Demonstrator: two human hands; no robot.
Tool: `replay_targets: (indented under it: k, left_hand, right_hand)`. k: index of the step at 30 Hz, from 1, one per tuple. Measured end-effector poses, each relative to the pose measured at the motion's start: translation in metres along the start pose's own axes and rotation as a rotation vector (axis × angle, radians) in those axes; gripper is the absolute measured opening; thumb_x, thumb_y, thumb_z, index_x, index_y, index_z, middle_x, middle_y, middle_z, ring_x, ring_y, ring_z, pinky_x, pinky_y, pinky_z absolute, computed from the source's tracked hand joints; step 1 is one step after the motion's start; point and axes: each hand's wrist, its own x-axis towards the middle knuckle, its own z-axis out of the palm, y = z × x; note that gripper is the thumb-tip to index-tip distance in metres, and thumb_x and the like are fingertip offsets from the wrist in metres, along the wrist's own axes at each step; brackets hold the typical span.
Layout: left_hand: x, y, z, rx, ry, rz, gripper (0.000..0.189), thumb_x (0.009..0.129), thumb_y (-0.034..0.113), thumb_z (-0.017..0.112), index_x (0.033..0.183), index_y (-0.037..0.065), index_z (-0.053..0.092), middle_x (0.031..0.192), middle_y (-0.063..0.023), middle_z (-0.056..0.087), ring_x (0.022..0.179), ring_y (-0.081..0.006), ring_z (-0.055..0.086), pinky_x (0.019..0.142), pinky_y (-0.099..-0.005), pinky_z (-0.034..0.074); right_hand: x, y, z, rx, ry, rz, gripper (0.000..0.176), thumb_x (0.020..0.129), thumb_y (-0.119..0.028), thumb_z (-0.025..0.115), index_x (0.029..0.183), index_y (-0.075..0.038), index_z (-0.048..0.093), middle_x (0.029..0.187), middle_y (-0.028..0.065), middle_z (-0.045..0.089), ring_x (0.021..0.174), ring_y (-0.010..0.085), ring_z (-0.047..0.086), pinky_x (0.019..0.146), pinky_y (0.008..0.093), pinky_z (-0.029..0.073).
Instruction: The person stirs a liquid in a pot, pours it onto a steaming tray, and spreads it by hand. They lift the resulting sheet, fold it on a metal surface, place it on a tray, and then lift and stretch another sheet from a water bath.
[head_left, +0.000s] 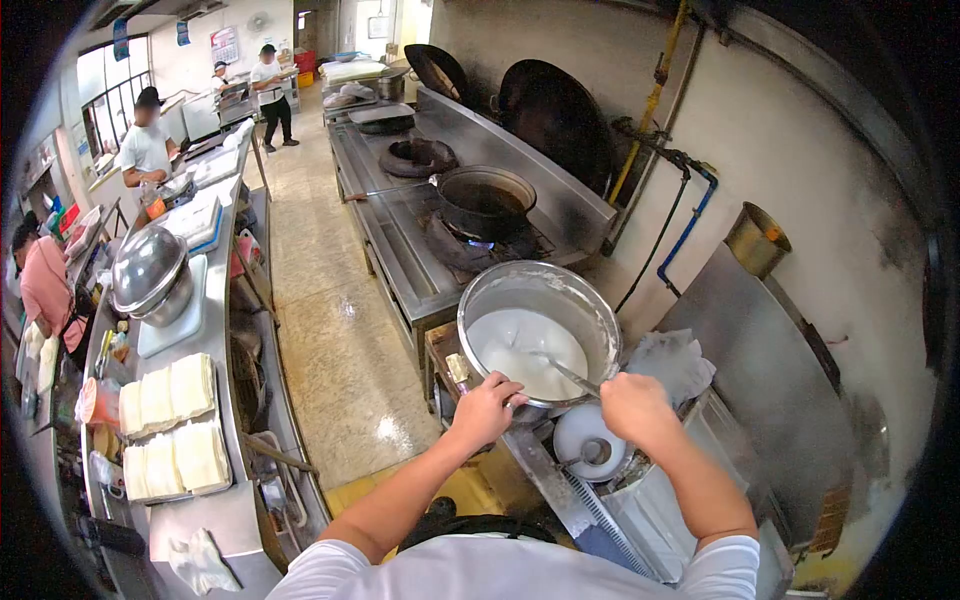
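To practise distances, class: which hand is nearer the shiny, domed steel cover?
Left. The left hand is right of the cover, by the round steel pot; the right hand is farther right.

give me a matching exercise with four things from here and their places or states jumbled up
1. right hand
2. dark pan
3. blue pipe
4. white mixture

A. mounted along the wall
B. inside the large metal pot
C. holding the utensil
D. above a blue flame

Pairs: 1-C, 2-D, 3-A, 4-B
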Motion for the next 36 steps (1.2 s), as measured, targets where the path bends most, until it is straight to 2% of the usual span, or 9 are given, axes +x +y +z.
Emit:
replay_targets:
  k: [9,14,17,18,21,25,28,32,36]
  left_hand:
    - [0.003,0.007,0.002,0.011,0.017,-0.028,0.021,0.096,0.027,0.069,0.11,0.013,0.077,0.11,-0.0091,0.068,0.094,-0.0351,0.071,0.081,-0.0457,0.058]
    - [0.001,0.01,0.004,0.003,0.025,-0.052,0.021,0.096,0.027,0.069,0.11,0.012,0.076,0.112,-0.0097,0.069,0.095,-0.0349,0.071,0.082,-0.045,0.058]
    - [0.001,0.009,0.006,0.004,0.035,-0.062,0.022,0.096,0.027,0.07,0.11,0.011,0.076,0.112,-0.0098,0.069,0.095,-0.0349,0.071,0.083,-0.0446,0.058]
    - [0.001,0.008,0.005,0.006,0.037,-0.054,0.022,0.096,0.027,0.07,0.11,0.011,0.076,0.112,-0.0098,0.069,0.095,-0.0348,0.071,0.083,-0.0445,0.058]
    - [0.0,0.009,0.003,0.0,0.042,-0.039,0.022,0.095,0.027,0.07,0.109,0.011,0.076,0.111,-0.0096,0.069,0.095,-0.0345,0.071,0.083,-0.0442,0.058]
    - [0.0,0.002,0.007,-0.012,0.071,-0.002,0.022,0.096,0.029,0.07,0.109,0.012,0.076,0.112,-0.0087,0.068,0.092,-0.0351,0.071,0.079,-0.0455,0.058]
    - [-0.001,-0.001,0.01,0.004,0.095,0.008,0.022,0.096,0.029,0.07,0.109,0.013,0.076,0.112,-0.0078,0.068,0.09,-0.0349,0.071,0.077,-0.0461,0.058]
    - [-0.001,0.008,0.004,0.001,0.065,-0.041,0.02,0.095,0.027,0.071,0.108,0.013,0.077,0.11,-0.0077,0.069,0.093,-0.0336,0.071,0.08,-0.0443,0.057]
    - [0.001,0.005,0.006,-0.047,0.053,-0.056,0.018,0.094,0.023,0.073,0.108,0.013,0.077,0.109,-0.0079,0.069,0.092,-0.0334,0.071,0.079,-0.0444,0.057]
  right_hand:
    - [-0.003,0.019,-0.027,0.009,-0.033,-0.144,0.019,0.083,-0.008,0.062,0.092,-0.002,0.078,0.093,0.0217,0.076,0.09,0.0364,0.076,0.08,0.0461,0.061]
    - [0.011,-0.004,0.035,0.173,0.107,-0.17,0.02,0.084,-0.01,0.064,0.097,-0.001,0.076,0.091,0.0231,0.074,0.085,0.0371,0.076,0.075,0.0459,0.062]
    - [0.015,-0.02,0.067,0.17,0.171,-0.073,0.034,0.087,-0.01,0.062,0.119,-0.004,0.071,0.095,0.0233,0.073,0.084,0.0393,0.075,0.075,0.0487,0.061]
    - [0.018,-0.019,0.078,0.159,0.219,-0.064,0.035,0.088,-0.01,0.061,0.121,-0.002,0.068,0.095,0.0231,0.072,0.083,0.0386,0.075,0.072,0.0476,0.062]
    - [0.022,-0.005,0.094,0.024,0.307,-0.008,0.028,0.087,-0.012,0.064,0.112,-0.001,0.068,0.091,0.0192,0.072,0.077,0.0345,0.076,0.066,0.0408,0.063]
    - [0.03,0.023,0.09,-0.053,0.169,-0.037,0.023,0.086,-0.012,0.064,0.105,-0.002,0.073,0.094,0.0183,0.075,0.083,0.0345,0.077,0.07,0.0423,0.062]
    - [0.018,0.034,0.04,-0.022,-0.015,-0.116,0.02,0.086,-0.01,0.061,0.093,-0.002,0.078,0.099,0.0195,0.076,0.091,0.0359,0.076,0.077,0.047,0.061]
    - [0.015,0.038,-0.011,-0.009,-0.186,-0.129,0.022,0.086,-0.009,0.059,0.095,0.0,0.076,0.098,0.0225,0.075,0.094,0.0406,0.074,0.081,0.049,0.061]
    - [0.015,0.032,-0.038,-0.017,-0.291,-0.132,0.023,0.081,-0.004,0.061,0.097,0.001,0.076,0.099,0.0238,0.075,0.095,0.0398,0.074,0.082,0.048,0.061]
